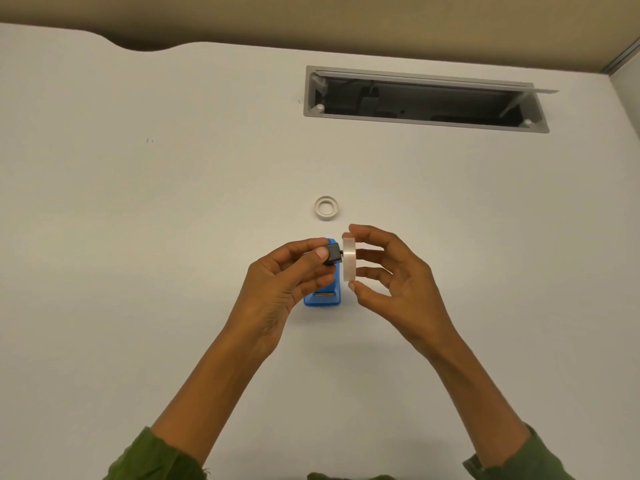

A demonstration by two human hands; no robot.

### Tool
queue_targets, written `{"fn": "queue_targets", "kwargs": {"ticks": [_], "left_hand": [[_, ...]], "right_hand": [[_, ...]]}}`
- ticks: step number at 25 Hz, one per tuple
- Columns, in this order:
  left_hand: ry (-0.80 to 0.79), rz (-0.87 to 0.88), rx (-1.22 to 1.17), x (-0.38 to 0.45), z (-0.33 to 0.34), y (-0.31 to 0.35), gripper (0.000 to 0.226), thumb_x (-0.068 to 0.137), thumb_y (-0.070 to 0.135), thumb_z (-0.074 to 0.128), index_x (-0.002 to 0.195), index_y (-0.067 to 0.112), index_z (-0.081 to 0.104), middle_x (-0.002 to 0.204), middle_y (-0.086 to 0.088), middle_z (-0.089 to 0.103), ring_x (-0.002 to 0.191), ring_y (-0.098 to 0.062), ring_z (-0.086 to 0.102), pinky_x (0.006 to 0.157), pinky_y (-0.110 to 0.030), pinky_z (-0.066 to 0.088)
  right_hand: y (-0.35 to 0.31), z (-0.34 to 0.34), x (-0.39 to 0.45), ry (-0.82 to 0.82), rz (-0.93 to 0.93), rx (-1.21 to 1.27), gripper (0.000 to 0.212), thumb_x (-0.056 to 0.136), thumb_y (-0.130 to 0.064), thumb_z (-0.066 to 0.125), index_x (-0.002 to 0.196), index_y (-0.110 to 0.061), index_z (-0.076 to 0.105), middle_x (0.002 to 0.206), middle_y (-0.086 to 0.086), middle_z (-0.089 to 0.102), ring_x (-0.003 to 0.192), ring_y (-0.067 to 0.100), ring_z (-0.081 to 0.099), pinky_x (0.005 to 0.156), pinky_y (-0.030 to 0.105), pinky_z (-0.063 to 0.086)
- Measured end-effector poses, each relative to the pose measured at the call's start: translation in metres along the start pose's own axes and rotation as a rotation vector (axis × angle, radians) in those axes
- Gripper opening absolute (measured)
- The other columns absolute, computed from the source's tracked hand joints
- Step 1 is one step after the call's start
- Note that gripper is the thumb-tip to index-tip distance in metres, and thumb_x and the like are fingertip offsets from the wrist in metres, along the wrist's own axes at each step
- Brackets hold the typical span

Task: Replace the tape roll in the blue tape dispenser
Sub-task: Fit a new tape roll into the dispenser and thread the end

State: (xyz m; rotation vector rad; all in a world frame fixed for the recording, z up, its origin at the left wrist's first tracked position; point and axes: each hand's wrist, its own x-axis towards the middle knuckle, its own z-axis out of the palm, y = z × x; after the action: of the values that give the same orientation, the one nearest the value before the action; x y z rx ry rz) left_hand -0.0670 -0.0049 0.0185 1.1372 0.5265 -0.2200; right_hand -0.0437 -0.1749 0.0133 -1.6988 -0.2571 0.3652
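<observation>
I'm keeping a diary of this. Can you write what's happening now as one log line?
left hand: holds black spindle | right hand: holds new tape roll by spindle | blue tape dispenser: on desk | empty core: set aside

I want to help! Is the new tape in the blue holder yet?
Not yet. The tape roll is in the right hand, above the dispenser.

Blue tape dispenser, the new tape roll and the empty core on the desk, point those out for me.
blue tape dispenser [323,299]: head view, near end of its base.
new tape roll [349,259]: head view, outer rim.
empty core [326,208]: head view, ring wall.
</observation>
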Motion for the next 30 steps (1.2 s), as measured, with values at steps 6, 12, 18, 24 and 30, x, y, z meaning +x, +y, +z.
{"fn": "queue_targets", "kwargs": {"ticks": [6, 12, 18, 24, 30], "left_hand": [[-0.005, 0.009, 0.056, -0.004, -0.005, 0.002, 0.036, 0.062, 0.028, 0.072, 0.096, 0.017, 0.072, 0.092, -0.003, 0.076, 0.087, -0.023, 0.071, 0.076, -0.029, 0.059], [-0.014, 0.007, 0.117, -0.005, -0.003, 0.001, 0.035, 0.066, 0.026, 0.07, 0.1, 0.015, 0.07, 0.099, -0.008, 0.074, 0.088, -0.022, 0.071, 0.087, -0.036, 0.056], [0.056, 0.018, 0.173, -0.001, -0.004, -0.001, 0.023, 0.073, 0.019, 0.07, 0.096, 0.016, 0.072, 0.094, -0.009, 0.075, 0.08, -0.021, 0.072, 0.079, -0.034, 0.058], [0.041, 0.171, 0.424, 0.004, -0.006, -0.006, 0.03, 0.077, 0.015, 0.069, 0.107, 0.019, 0.067, 0.111, -0.002, 0.068, 0.097, -0.016, 0.067, 0.085, -0.022, 0.051], [0.195, 0.267, 0.506, 0.021, -0.012, -0.013, 0.038, 0.071, 0.02, 0.076, 0.107, 0.025, 0.065, 0.093, 0.005, 0.068, 0.088, -0.004, 0.065, 0.067, -0.005, 0.049]], "right_hand": [[0.001, 0.005, 0.006, -0.038, -0.029, 0.052, 0.055, 0.077, 0.008, 0.064, 0.12, -0.024, 0.055, 0.127, -0.002, 0.06, 0.116, 0.015, 0.059, 0.09, 0.022, 0.052], [0.003, 0.006, 0.008, -0.095, -0.065, 0.109, 0.046, 0.076, -0.004, 0.072, 0.117, -0.023, 0.059, 0.124, 0.0, 0.06, 0.118, 0.021, 0.058, 0.096, 0.025, 0.05], [0.01, 0.008, 0.011, -0.087, -0.031, 0.128, 0.048, 0.076, -0.009, 0.073, 0.119, -0.025, 0.06, 0.122, -0.005, 0.062, 0.116, 0.018, 0.06, 0.093, 0.022, 0.05], [0.02, 0.01, 0.021, -0.014, -0.062, -0.014, 0.048, 0.075, -0.011, 0.075, 0.119, -0.02, 0.06, 0.121, 0.003, 0.057, 0.114, 0.018, 0.06, 0.096, 0.025, 0.051], [0.029, 0.011, 0.033, 0.053, -0.073, -0.271, 0.048, 0.071, -0.021, 0.079, 0.116, -0.023, 0.061, 0.117, -0.012, 0.062, 0.112, 0.004, 0.054, 0.097, 0.013, 0.041]]}}
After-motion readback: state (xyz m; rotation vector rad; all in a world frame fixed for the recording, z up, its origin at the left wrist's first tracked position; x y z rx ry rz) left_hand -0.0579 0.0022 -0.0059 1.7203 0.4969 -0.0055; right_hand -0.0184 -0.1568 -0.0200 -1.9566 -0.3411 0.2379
